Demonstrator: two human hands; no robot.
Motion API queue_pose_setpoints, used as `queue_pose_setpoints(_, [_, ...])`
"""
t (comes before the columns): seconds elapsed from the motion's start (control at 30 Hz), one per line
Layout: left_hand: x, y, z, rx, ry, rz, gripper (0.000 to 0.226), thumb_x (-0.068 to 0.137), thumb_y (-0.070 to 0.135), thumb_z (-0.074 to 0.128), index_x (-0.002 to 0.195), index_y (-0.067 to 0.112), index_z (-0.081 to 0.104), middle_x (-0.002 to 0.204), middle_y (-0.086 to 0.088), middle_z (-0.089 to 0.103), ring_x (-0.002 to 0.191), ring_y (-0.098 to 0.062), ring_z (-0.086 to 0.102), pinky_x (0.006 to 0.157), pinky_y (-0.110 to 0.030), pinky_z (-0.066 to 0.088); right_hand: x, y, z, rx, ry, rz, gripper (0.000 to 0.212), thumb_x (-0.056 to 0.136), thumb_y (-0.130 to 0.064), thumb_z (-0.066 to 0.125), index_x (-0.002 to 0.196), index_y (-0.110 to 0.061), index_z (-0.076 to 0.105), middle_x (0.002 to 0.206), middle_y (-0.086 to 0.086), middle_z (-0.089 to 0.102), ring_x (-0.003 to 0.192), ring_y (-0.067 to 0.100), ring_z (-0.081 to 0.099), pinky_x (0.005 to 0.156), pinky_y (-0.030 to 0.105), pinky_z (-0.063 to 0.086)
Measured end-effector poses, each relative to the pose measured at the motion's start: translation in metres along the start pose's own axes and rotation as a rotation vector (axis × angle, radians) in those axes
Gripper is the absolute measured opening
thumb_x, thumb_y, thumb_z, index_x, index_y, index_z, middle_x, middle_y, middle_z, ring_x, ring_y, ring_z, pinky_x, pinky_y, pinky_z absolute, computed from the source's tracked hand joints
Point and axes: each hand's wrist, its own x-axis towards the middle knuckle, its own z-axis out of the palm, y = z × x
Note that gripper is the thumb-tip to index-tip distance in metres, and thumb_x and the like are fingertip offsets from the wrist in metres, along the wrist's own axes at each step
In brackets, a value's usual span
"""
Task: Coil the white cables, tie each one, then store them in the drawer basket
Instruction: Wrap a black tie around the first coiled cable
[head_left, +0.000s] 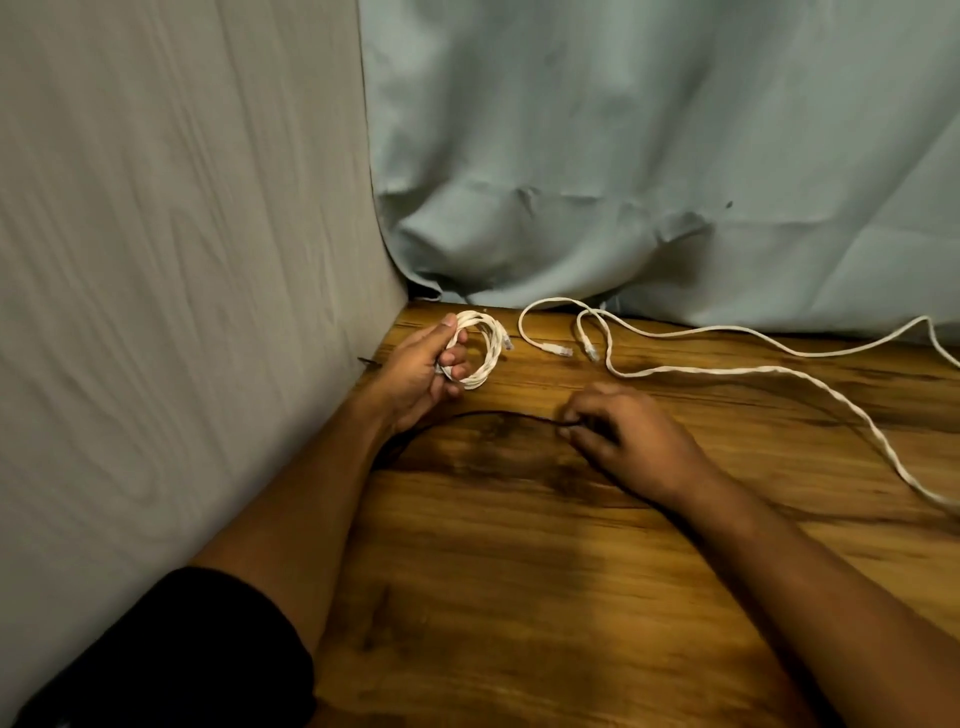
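The left hand is clamped on a white coil near the far corner of the table. The right hand pinches the end of a thin black tie, probably a wire, though it's too dark to say. A loose white cable sprawls beyond the right hand. Risk: if that left grip loosens while wrapping, the loops spring apart.

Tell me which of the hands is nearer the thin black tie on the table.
Right. The right hand pinches one end of the black tie; the left hand holds the coiled white cable just above the tie's arc.
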Motion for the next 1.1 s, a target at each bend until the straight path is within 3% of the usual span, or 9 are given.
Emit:
queue_pose_setpoints(0.17, [-0.002, 0.001, 0.005, 0.002, -0.005, 0.018, 0.032, 0.111, 0.030, 0.037, 0.088, 0.014, 0.052, 0.055, 0.007, 0.038, 0.053, -0.008, 0.041, 0.047, -0.021, 0.032, -0.020, 0.029, -0.026, 0.007, 0.020, 0.155, 0.014, 0.091, -0.034, 0.076, 0.105, -0.033, 0.077, 0.107, -0.017, 0.066, 0.098, 0.006, 0.063, 0.087, 0.043, 0.056])
queue_pose_setpoints(0.33, [-0.003, 0.001, 0.005, 0.037, 0.005, 0.016, 0.029, 0.110, 0.032, 0.040, 0.089, 0.015, 0.053, 0.057, 0.006, 0.037, 0.054, -0.008, 0.041, 0.046, -0.021, 0.032, -0.016, 0.009, -0.036, -0.079, -0.046, 0.188, 0.050, 0.082, -0.054, 0.079, 0.127, -0.038, 0.064, 0.123, -0.013, 0.056, 0.111, 0.010, 0.055, 0.090, 0.039, 0.054])
queue_pose_setpoints(0.43, [-0.004, 0.001, 0.008, 0.058, 0.004, 0.024, 0.030, 0.110, 0.032, 0.040, 0.089, 0.016, 0.053, 0.058, 0.006, 0.037, 0.054, -0.008, 0.041, 0.047, -0.022, 0.031, -0.005, -0.010, -0.029, -0.060, -0.013, 0.155, 0.057, 0.085, -0.057, 0.075, 0.135, -0.034, 0.060, 0.135, -0.010, 0.053, 0.122, 0.012, 0.052, 0.099, 0.040, 0.052])
queue_pose_setpoints(0.57, [-0.005, 0.003, 0.011, 0.087, 0.023, 0.044, 0.030, 0.110, 0.033, 0.040, 0.090, 0.016, 0.053, 0.060, 0.006, 0.037, 0.056, -0.009, 0.041, 0.048, -0.022, 0.031, 0.018, -0.029, -0.007, -0.163, 0.033, 0.068, 0.048, 0.095, -0.051, 0.065, 0.139, -0.032, 0.058, 0.141, -0.003, 0.055, 0.130, 0.018, 0.050, 0.106, 0.041, 0.048])
queue_pose_setpoints(0.7, [-0.008, 0.003, 0.015, 0.116, 0.034, 0.068, 0.029, 0.110, 0.034, 0.040, 0.091, 0.016, 0.054, 0.061, 0.005, 0.037, 0.057, -0.009, 0.041, 0.046, -0.020, 0.034, 0.035, -0.037, 0.017, -0.226, 0.000, 0.050, 0.032, 0.099, -0.040, 0.062, 0.129, -0.029, 0.065, 0.129, -0.003, 0.060, 0.120, 0.017, 0.054, 0.097, 0.036, 0.050])
queue_pose_setpoints(0.9, [-0.009, 0.003, 0.022, 0.134, 0.040, 0.112, 0.029, 0.109, 0.034, 0.041, 0.090, 0.016, 0.053, 0.060, 0.006, 0.037, 0.057, -0.009, 0.041, 0.044, -0.020, 0.033, 0.016, -0.013, 0.019, -0.164, 0.072, 0.043, 0.013, 0.103, -0.029, 0.053, 0.104, -0.023, 0.064, 0.105, -0.002, 0.062, 0.098, 0.017, 0.057, 0.082, 0.036, 0.050])
queue_pose_setpoints(1.03, [-0.009, 0.000, 0.041, 0.115, 0.049, 0.103, 0.029, 0.109, 0.033, 0.042, 0.089, 0.015, 0.054, 0.059, 0.005, 0.035, 0.055, -0.010, 0.038, 0.043, -0.022, 0.028, -0.020, 0.019, -0.004, -0.081, 0.123, 0.091, 0.006, 0.102, -0.029, 0.054, 0.099, -0.029, 0.059, 0.095, -0.009, 0.063, 0.087, 0.013, 0.059, 0.071, 0.032, 0.046])
queue_pose_setpoints(1.1, [-0.012, -0.004, 0.060, 0.137, 0.058, 0.105, 0.030, 0.108, 0.032, 0.043, 0.086, 0.016, 0.054, 0.058, 0.005, 0.034, 0.053, -0.010, 0.036, 0.044, -0.023, 0.023, -0.040, 0.034, -0.017, 0.019, 0.174, 0.139, 0.006, 0.101, -0.025, 0.059, 0.100, -0.028, 0.064, 0.095, -0.011, 0.067, 0.087, 0.009, 0.061, 0.073, 0.031, 0.047])
